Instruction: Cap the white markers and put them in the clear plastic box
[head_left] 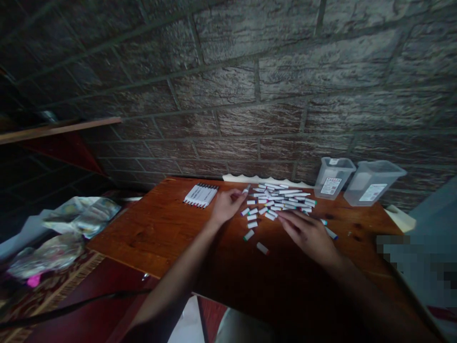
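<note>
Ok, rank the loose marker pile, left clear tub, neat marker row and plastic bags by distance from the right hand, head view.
From the right hand:
1. loose marker pile, at its fingertips.
2. left clear tub, behind, to the right.
3. neat marker row, table's far left.
4. plastic bags, off the table, leftmost.

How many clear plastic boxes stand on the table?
2. The left box stands at the back right of the table, close to the wall. The right box stands just beside it, nearer the table's right edge. None seems hidden.
</note>
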A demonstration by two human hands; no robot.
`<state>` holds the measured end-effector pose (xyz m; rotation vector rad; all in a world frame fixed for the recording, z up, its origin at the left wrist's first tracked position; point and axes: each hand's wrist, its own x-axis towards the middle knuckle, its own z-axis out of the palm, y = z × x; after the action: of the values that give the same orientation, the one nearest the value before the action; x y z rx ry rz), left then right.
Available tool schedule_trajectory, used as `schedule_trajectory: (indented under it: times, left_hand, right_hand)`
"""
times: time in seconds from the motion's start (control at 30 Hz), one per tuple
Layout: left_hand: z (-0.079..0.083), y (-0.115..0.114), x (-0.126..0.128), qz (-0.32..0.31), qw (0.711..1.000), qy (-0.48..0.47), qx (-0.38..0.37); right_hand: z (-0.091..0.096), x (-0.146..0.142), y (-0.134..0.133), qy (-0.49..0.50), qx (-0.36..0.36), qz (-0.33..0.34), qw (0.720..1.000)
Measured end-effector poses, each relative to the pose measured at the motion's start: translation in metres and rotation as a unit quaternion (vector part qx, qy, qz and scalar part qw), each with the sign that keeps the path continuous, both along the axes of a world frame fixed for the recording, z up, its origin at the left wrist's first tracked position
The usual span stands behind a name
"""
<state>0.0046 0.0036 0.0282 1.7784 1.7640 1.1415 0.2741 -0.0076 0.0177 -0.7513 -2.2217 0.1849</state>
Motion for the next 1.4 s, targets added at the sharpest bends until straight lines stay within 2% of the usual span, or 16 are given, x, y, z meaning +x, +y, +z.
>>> schedule_trajectory:
  times: [0.03,0.1,0.2,0.3,0.57,0.7,0.83,1.13,1.4]
  left_hand:
    - [-0.001,0.003,-0.008,0.050,0.995,0.086,0.008]
    - [-0.005,0.009,-0.020,0.131,0.967,0.220,-0.020]
    - [-0.013,0.015,-0.030,0.182,0.928,0.312,-0.090]
    - [-0.015,0.015,-0.039,0.186,0.923,0.320,-0.105]
    - [-0.006,0.000,-0.065,0.190,0.931,0.295,-0.102]
    - [-0.009,0.001,-0.065,0.157,0.938,0.297,-0.080]
    - [-0.013,0.003,-0.061,0.136,0.934,0.317,-0.096]
    - [-0.015,0.008,-0.070,0.269,0.878,0.378,-0.116]
    - [-0.014,0.007,-0.075,0.297,0.878,0.361,-0.103]
  right_hand:
    - [0.000,0.001,0.000,0.003,0.000,-0.005,1.000]
    - [-0.001,0.001,-0.001,0.007,-0.001,-0.011,1.000]
    - [-0.001,0.000,-0.003,0.011,-0.007,-0.009,1.000]
    - [-0.001,0.000,-0.005,0.009,-0.025,-0.004,1.000]
    - [-0.003,0.006,0.000,0.001,-0.057,-0.018,0.998]
    - [-0.003,0.007,0.000,-0.002,-0.062,-0.015,0.998]
    - [-0.006,0.007,0.003,0.006,-0.048,-0.018,0.999]
    - [-0.011,0.010,0.008,0.002,-0.036,-0.038,0.999]
    - [-0.010,0.008,0.006,0.001,-0.053,-0.053,0.997]
